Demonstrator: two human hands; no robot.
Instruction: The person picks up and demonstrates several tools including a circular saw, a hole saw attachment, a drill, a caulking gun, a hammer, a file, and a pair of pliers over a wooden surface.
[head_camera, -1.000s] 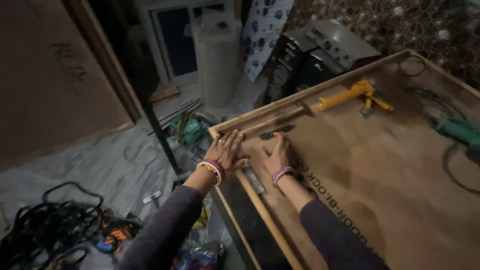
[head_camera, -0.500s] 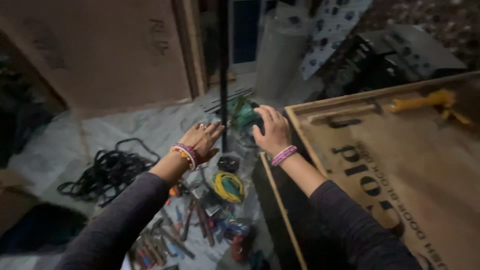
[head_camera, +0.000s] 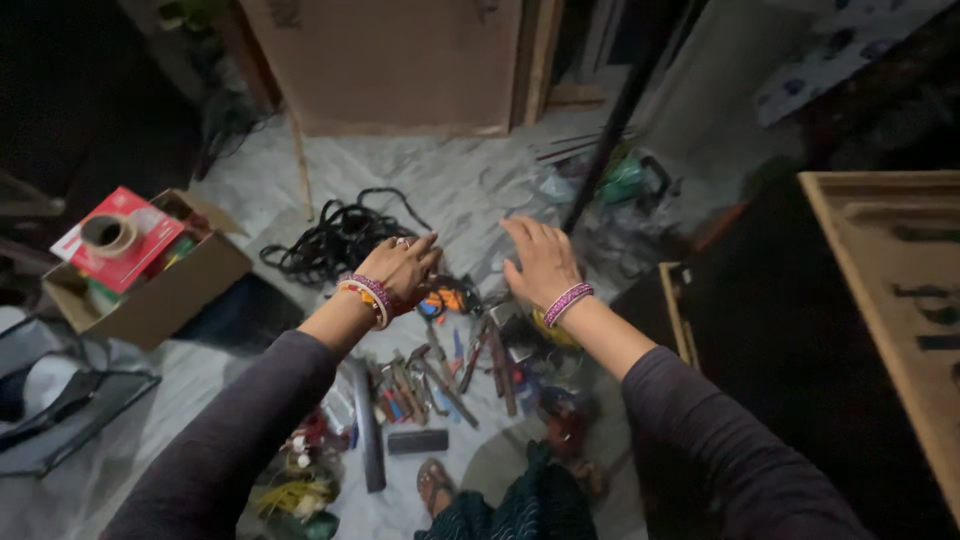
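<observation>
My left hand (head_camera: 400, 266) hangs in the air with its fingers loosely apart, holding nothing. My right hand (head_camera: 540, 258) is stretched out flat beside it, palm down, also with nothing in it. Both hover over a scatter of hand tools (head_camera: 440, 375) lying on the pale floor sheet: pliers, screwdrivers and a dark flat bar (head_camera: 417, 441). An orange-and-black tool (head_camera: 445, 300) lies just under and between the hands. Both wrists carry bangles. My sandalled foot (head_camera: 433, 484) shows at the bottom.
A coil of black cable (head_camera: 335, 235) lies beyond the left hand. An open cardboard box (head_camera: 150, 285) with a tape roll and a red pack stands at left. A wooden panel (head_camera: 900, 290) is at right, a green power tool (head_camera: 630, 180) and a dark pole (head_camera: 620, 120) behind.
The view has swung left and down from the wooden panel to the floor. Both hands left the panel's edge and now hover over the tools.
</observation>
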